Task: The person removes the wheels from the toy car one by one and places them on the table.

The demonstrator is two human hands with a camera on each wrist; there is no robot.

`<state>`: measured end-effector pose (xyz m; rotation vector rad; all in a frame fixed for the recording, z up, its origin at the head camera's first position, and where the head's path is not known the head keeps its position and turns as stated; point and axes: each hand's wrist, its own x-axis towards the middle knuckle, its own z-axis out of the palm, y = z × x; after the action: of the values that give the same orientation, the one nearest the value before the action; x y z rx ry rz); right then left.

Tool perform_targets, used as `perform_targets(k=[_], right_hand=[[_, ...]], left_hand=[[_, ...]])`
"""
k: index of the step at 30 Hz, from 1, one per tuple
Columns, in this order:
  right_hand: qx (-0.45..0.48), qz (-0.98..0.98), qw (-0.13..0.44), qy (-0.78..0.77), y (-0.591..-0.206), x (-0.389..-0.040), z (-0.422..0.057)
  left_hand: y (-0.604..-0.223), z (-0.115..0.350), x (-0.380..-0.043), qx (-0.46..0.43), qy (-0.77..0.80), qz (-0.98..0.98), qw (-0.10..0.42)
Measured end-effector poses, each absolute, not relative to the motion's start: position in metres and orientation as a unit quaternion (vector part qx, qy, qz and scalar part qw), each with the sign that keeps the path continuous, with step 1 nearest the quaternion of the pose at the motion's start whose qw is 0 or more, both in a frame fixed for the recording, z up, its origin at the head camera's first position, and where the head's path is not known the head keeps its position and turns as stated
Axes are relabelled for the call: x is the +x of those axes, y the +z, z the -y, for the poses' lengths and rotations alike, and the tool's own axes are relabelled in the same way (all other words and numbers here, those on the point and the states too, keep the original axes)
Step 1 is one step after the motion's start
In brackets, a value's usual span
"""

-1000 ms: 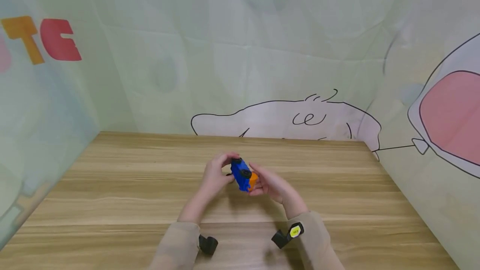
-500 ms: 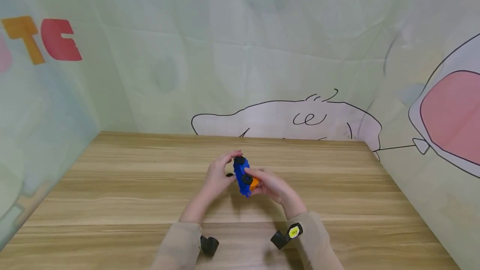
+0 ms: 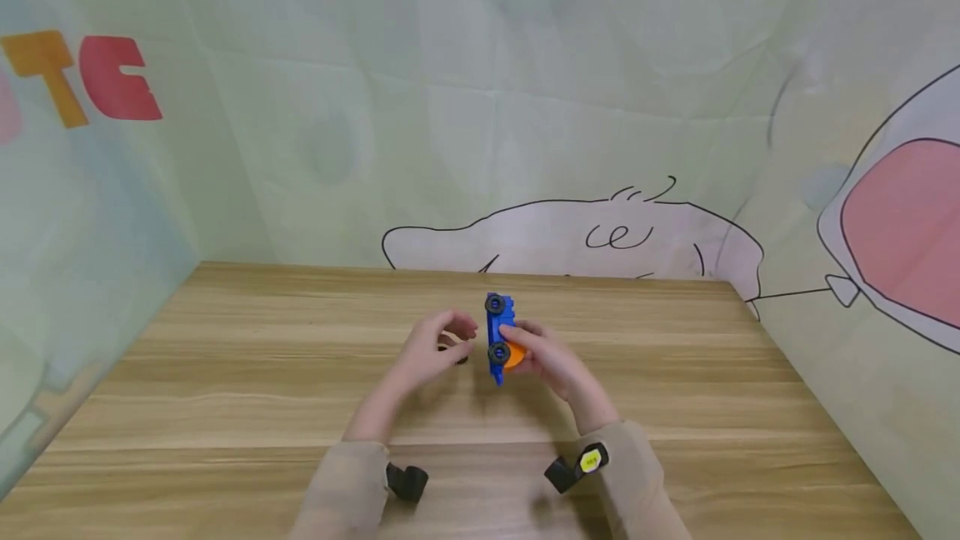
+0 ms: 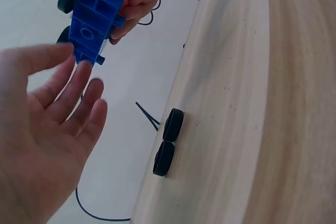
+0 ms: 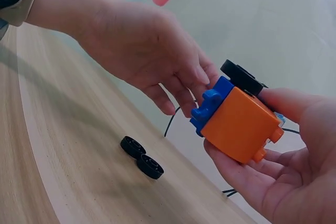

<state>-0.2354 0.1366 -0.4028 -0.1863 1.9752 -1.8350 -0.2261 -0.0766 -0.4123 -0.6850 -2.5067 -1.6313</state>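
Note:
My right hand (image 3: pixel 551 361) holds a toy car above the table, thumb on its side. The car has a blue chassis (image 4: pixel 92 19) and an orange block (image 5: pixel 241 124) mounted on it. Two black wheels (image 3: pixel 495 303) sit along one side, facing the head camera. Bare blue pegs (image 4: pixel 119 22) stick out on the opposite side in the left wrist view. My left hand (image 3: pixel 431 350) is beside the car with loosely bent fingers and holds nothing. Two loose black wheels (image 5: pixel 150 167) lie side by side on the table, partly hidden behind my left hand in the head view.
The wood-grain table (image 3: pixel 262 407) spreads out around both hands. Printed cloth walls (image 3: pixel 300 107) stand along its back and sides. Each sleeve carries a black wrist mount (image 3: pixel 408 483). Thin dark lines (image 4: pixel 147 116) show beyond the table edge.
My left hand has come away from the car and moved slightly left. The car, still in my right hand, has turned so that its wheeled side faces the head camera.

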Motion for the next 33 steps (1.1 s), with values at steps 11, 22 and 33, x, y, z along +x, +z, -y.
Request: perform_targets(k=[11,22,33], right_hand=[[-0.053,-0.727,0.149,-0.668,-0.404,-0.237,-0.132],[-0.064,-0.748,0.143,-0.645,-0.405,-0.233,-0.125],[-0.047,-0.777,0.117,-0.616,-0.408,-0.233,-0.122]], left_hand=[[-0.410,0.078,-0.223,-0.323,-0.508,0.798,-0.025],[-0.413,0.066,-0.221,-0.339,-0.484,0.806,-0.032],[-0.413,0.065,-0.221,-0.323,-0.455,0.829,-0.027]])
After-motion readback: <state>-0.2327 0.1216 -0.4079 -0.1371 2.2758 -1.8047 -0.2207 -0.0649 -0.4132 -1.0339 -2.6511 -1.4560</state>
